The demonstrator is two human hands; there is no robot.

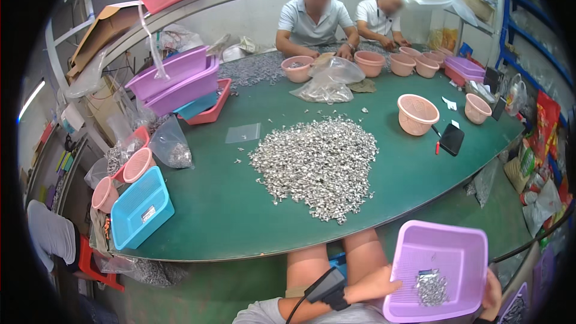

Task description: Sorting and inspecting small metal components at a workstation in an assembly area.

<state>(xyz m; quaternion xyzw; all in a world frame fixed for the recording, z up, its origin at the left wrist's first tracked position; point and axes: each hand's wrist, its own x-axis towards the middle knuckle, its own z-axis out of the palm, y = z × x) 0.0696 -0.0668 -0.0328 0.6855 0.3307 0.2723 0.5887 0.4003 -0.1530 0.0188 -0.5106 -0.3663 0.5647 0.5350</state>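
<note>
Off the table's near right edge, I hold a rectangular purple plastic basket (pixel 444 237) tilted so that its inside faces me. My left hand (pixel 375 285) is closed on its left rim, and my right hand (pixel 492 293) grips the right side, its fingers partly hidden. A small heap of shiny metal parts (pixel 432 288) lies at the bottom of the basket. Beyond it, a large pile of small silvery metal pieces (pixel 315 165) spreads over the green table (pixel 210 222). A dark device (pixel 327 288) is strapped to my left wrist.
A blue basket (pixel 142 210), pink bowls (pixel 139 165) and stacked purple baskets (pixel 171 84) line the left side. At right are a peach basket (pixel 418 114) and a dark phone (pixel 452 140). Two people (pixel 315 21) work across the table behind plastic bags (pixel 330 78).
</note>
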